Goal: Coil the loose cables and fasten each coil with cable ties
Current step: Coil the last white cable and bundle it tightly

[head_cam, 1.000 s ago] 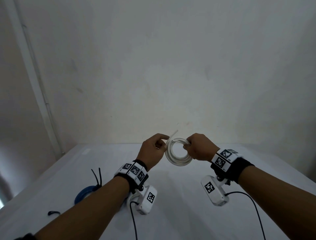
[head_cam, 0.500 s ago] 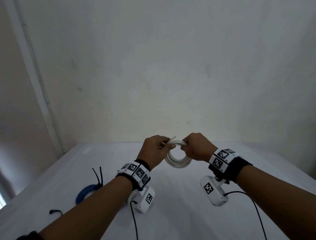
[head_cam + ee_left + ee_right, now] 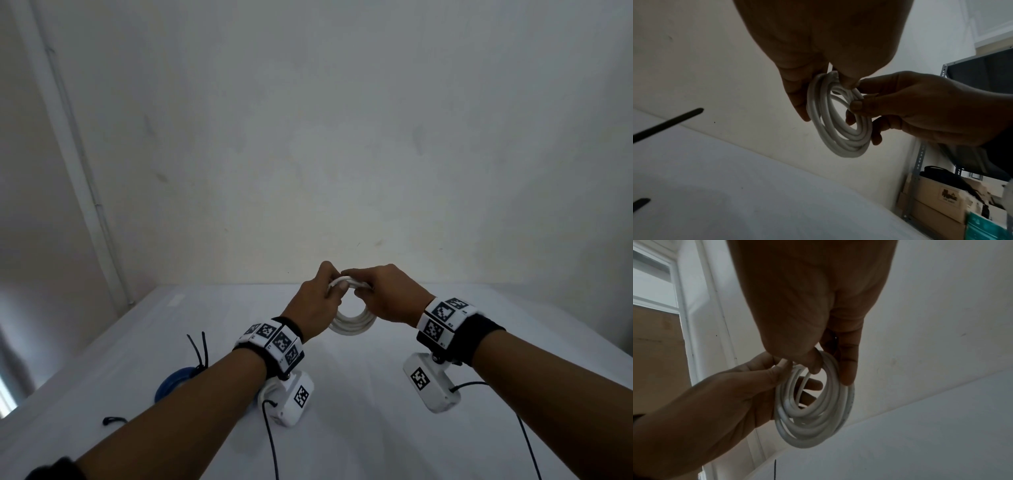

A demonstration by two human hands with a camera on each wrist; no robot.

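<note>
Both hands' grip pinches white cable coil (image 3: 349, 322); no readable label.

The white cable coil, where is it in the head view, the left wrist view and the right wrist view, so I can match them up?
Head view: the white cable coil hangs just below centre, between the left hand and the right hand.
Left wrist view: centre, slightly right, below the left hand's fingers.
Right wrist view: lower centre, under the right hand's fingers.
Shared landmark: both hands pinching the coil's top, above the white table.
</note>
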